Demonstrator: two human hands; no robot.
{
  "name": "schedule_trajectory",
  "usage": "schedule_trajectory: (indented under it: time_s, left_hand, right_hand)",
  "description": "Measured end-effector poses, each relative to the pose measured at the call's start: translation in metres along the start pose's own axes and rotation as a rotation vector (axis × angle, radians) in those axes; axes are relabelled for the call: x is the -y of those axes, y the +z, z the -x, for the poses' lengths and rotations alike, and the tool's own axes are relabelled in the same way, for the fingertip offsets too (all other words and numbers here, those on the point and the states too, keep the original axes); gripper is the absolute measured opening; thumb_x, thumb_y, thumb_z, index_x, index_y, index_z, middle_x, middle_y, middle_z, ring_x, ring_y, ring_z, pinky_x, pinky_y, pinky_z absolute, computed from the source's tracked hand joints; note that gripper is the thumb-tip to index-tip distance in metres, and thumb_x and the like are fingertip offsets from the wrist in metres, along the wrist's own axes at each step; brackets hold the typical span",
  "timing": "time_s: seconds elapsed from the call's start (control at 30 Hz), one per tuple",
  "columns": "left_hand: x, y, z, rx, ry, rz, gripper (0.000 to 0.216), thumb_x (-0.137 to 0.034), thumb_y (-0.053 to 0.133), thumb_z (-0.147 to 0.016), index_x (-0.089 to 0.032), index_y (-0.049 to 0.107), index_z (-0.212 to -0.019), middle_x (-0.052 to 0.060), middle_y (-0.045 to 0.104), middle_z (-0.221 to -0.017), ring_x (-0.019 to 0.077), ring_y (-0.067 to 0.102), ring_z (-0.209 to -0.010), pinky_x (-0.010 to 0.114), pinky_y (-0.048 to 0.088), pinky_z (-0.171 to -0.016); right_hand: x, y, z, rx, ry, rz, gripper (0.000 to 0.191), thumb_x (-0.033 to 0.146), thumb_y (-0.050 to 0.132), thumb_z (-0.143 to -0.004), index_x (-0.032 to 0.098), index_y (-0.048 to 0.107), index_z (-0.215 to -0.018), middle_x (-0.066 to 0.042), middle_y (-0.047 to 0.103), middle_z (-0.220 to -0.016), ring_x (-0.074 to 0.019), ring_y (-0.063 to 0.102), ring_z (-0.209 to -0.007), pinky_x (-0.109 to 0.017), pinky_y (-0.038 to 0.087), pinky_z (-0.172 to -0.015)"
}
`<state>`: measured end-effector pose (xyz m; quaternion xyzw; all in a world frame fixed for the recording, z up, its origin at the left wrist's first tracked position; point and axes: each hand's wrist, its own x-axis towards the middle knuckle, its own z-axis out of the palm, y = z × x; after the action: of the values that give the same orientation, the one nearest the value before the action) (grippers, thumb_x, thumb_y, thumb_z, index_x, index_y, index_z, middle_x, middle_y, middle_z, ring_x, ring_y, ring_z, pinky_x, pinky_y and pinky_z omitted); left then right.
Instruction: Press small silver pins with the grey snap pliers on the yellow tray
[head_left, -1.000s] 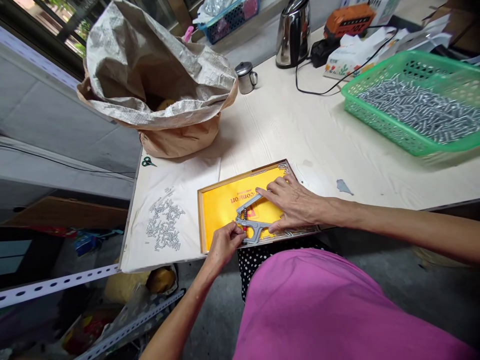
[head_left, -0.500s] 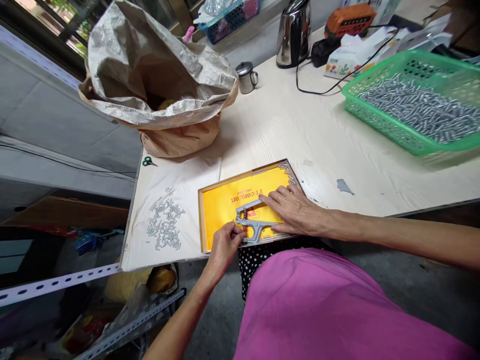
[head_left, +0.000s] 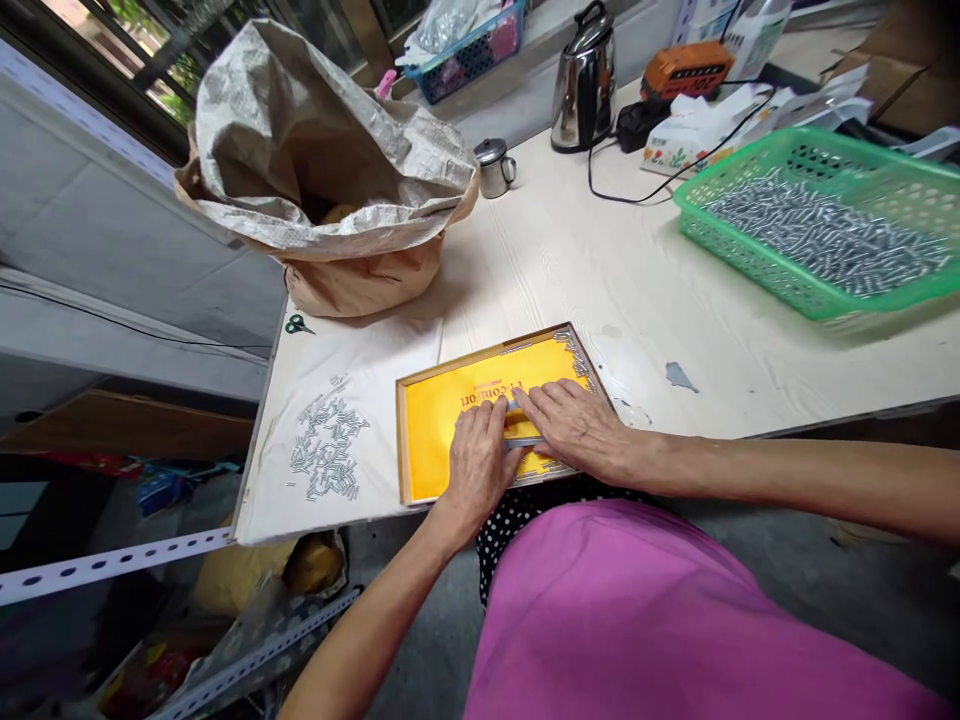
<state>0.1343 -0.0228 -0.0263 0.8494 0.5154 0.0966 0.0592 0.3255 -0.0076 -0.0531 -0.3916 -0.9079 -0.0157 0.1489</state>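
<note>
A grey metal plier-like tool with two long handles lies over the yellow sheet in a shallow tray. My left hand covers its left end, fingers together and bent over it. On the other end rests my right hand, closed over the handles. The two hands nearly meet, and most of the tool is hidden beneath them. Small metal pieces line the tray's right edge. To the left, a loose pile of short silvery pins lies on a white cloth.
A green basket full of small metal parts stands at the right. An open woven sack sits at the back left, with scissors near it. Behind are a lidded metal mug, a kettle and a cord.
My left hand has gone from pinching near the red part by the tool's spring to covering the tool's left end. The right hand stays on the handles, which are now more hidden.
</note>
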Motion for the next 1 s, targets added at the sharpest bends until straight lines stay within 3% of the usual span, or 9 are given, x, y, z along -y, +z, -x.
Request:
schedule_trajectory:
  time_s: [0.2,0.33,0.43,0.5,0.6,0.7,0.8,0.9,1.0]
  left_hand:
    - [0.007,0.001,-0.002,0.070,-0.076,0.026,0.024,-0.031,0.067,-0.088,-0.019,0.063,-0.109,0.010,0.071,-0.100,0.0261,0.061,-0.095,0.039,0.051,-0.085]
    - [0.012,0.001,-0.004,0.099,-0.115,0.054,0.019,-0.033,0.069,-0.088,-0.020,0.065,-0.100,0.009,0.072,-0.094,0.0251,0.062,-0.093,0.037,0.052,-0.083]
    - [0.013,0.003,-0.003,0.043,-0.095,0.060,0.032,-0.033,0.072,-0.085,-0.018,0.063,-0.112,0.012,0.072,-0.104,0.0279,0.064,-0.102,0.042,0.054,-0.090]
    - [0.012,0.005,0.000,-0.024,-0.018,0.061,0.042,-0.028,0.072,-0.085,-0.017,0.059,-0.123,0.016,0.066,-0.124,0.0302,0.060,-0.118,0.047,0.051,-0.100]
    - [0.010,0.007,0.003,-0.103,0.155,0.020,0.027,-0.021,0.061,-0.093,-0.019,0.060,-0.120,0.017,0.051,-0.147,0.0304,0.044,-0.140,0.054,0.041,-0.114]
    - [0.003,0.004,0.001,-0.108,0.287,-0.019,0.016,-0.020,0.050,-0.098,-0.019,0.066,-0.104,0.013,0.052,-0.148,0.0311,0.036,-0.146,0.062,0.036,-0.116]
    - [-0.010,-0.006,-0.008,-0.048,0.354,0.007,0.021,-0.019,0.046,-0.100,-0.018,0.067,-0.100,0.011,0.057,-0.143,0.0285,0.037,-0.146,0.057,0.040,-0.115]
    - [-0.022,-0.020,-0.019,-0.029,0.371,0.040,0.024,-0.019,0.045,-0.101,-0.016,0.068,-0.102,0.012,0.059,-0.139,0.0264,0.040,-0.144,0.050,0.043,-0.114]
    - [-0.012,-0.032,-0.020,-0.063,0.323,0.080,0.020,-0.027,0.052,-0.099,-0.020,0.068,-0.107,0.009,0.062,-0.134,0.0252,0.046,-0.138,0.047,0.046,-0.111]
  right_hand:
    - [-0.001,0.018,-0.004,0.096,-0.108,-0.066,0.028,0.006,0.037,-0.093,0.014,0.059,-0.108,-0.011,0.064,-0.091,-0.0235,0.055,-0.085,-0.038,0.039,-0.077]
    - [-0.004,0.016,-0.014,0.163,-0.134,-0.083,0.025,0.002,0.039,-0.092,0.014,0.060,-0.098,-0.009,0.063,-0.086,-0.0205,0.055,-0.080,-0.035,0.037,-0.074]
    - [-0.011,0.013,-0.016,0.115,-0.093,-0.153,0.016,0.021,0.048,-0.098,0.012,0.059,-0.104,-0.011,0.064,-0.091,-0.0225,0.054,-0.085,-0.035,0.037,-0.076]
    - [-0.017,0.009,-0.015,0.041,-0.074,-0.203,0.038,0.045,0.052,-0.096,0.011,0.058,-0.112,-0.014,0.063,-0.099,-0.0252,0.052,-0.089,-0.037,0.037,-0.077]
    - [-0.031,0.001,-0.014,-0.051,-0.070,-0.224,0.061,0.064,0.048,-0.093,0.010,0.056,-0.122,-0.015,0.063,-0.102,-0.0273,0.051,-0.091,-0.039,0.037,-0.079]
    - [-0.056,-0.002,-0.014,-0.095,-0.049,-0.218,0.049,0.054,0.039,-0.099,0.013,0.060,-0.117,-0.013,0.065,-0.095,-0.0264,0.052,-0.088,-0.040,0.036,-0.080]
    - [-0.088,0.000,-0.017,-0.091,-0.060,-0.240,0.044,0.044,0.029,-0.104,0.020,0.065,-0.094,-0.009,0.065,-0.083,-0.0230,0.052,-0.079,-0.037,0.034,-0.074]
    - [-0.112,0.001,-0.023,-0.088,-0.056,-0.271,0.052,0.052,0.025,-0.104,0.022,0.063,-0.086,-0.007,0.064,-0.078,-0.0220,0.051,-0.075,-0.036,0.034,-0.071]
    - [-0.122,-0.005,-0.023,-0.129,-0.025,-0.265,0.053,0.056,0.025,-0.102,0.023,0.063,-0.085,-0.008,0.062,-0.075,-0.0230,0.049,-0.074,-0.037,0.033,-0.071]
